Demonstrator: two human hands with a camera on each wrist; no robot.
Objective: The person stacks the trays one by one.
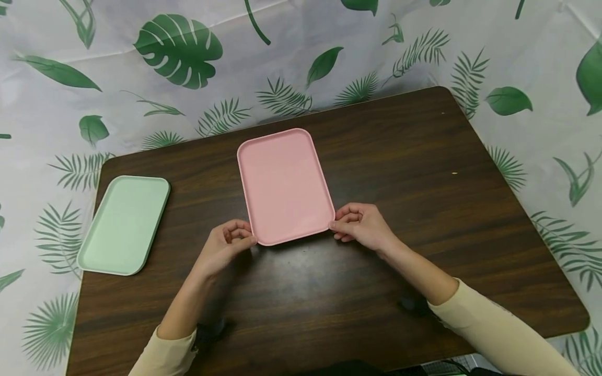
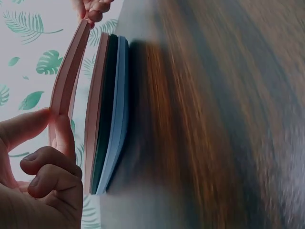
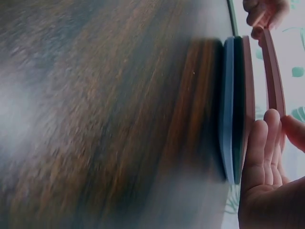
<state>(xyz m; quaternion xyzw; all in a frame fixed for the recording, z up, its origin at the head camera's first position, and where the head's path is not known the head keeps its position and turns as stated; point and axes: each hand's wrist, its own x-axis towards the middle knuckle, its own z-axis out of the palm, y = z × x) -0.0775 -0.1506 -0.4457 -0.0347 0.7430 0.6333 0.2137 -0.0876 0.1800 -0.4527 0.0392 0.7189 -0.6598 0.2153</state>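
Observation:
A pink tray is pinched at its two near corners, the left hand on one and the right hand on the other. In both wrist views it hangs raised, with a gap beneath it. Under that gap lies a stack on the table: another pink tray, a dark green tray and a blue tray. From the head view the raised tray hides this stack. The right fingers reach below the held tray, close beside the stack's edge.
A light green tray lies at the left side of the dark wooden table; its right edge looks thick, and whether more lie under it I cannot tell. A leaf-patterned cloth hangs behind the table.

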